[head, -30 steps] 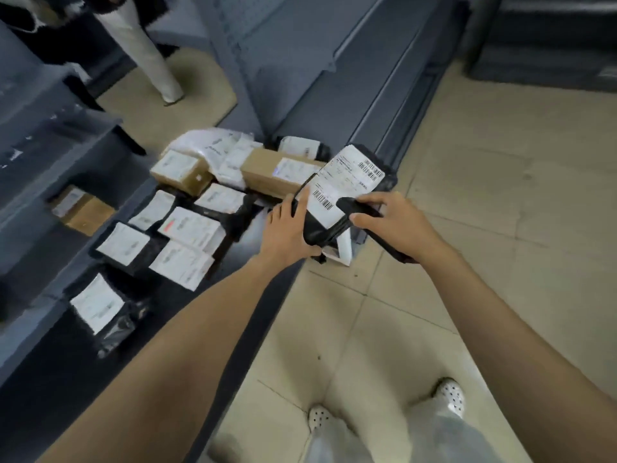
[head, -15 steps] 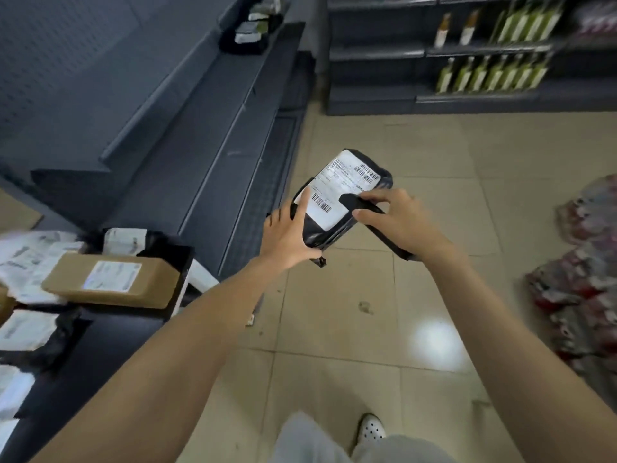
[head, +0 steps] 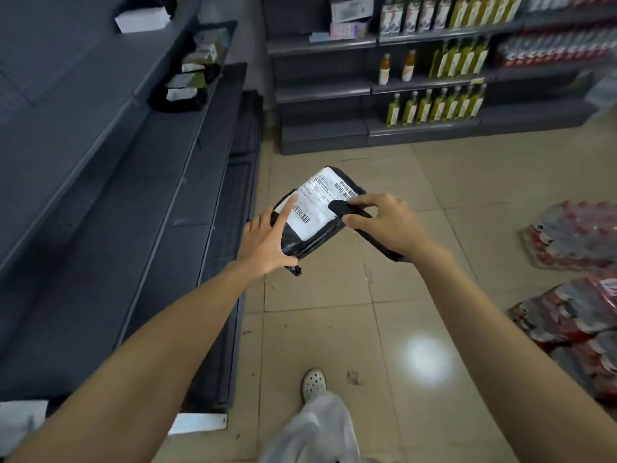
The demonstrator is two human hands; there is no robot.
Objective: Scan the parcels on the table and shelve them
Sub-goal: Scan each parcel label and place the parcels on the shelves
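Note:
A black plastic parcel (head: 312, 233) with a white barcode label (head: 319, 200) is held up over the tiled floor in front of me. My left hand (head: 267, 240) holds its left edge, thumb underneath and forefinger lying on the label. My right hand (head: 382, 222) grips a black handheld scanner (head: 362, 225), whose head rests over the label's right side. Grey shelves (head: 143, 202) run along the left. Several shelved parcels (head: 182, 91) sit on a far shelf.
Shelves of bottles (head: 434, 105) stand across the aisle ahead. Shrink-wrapped packs of red cans (head: 571, 235) lie on the floor at right. My white shoe (head: 314, 384) and light trouser leg are below. A parcel's white corner (head: 20, 426) shows at bottom left.
My view has swung right, away from the table of parcels, which has left the frame. Both hands kept the parcel and scanner together as I moved along the aisle.

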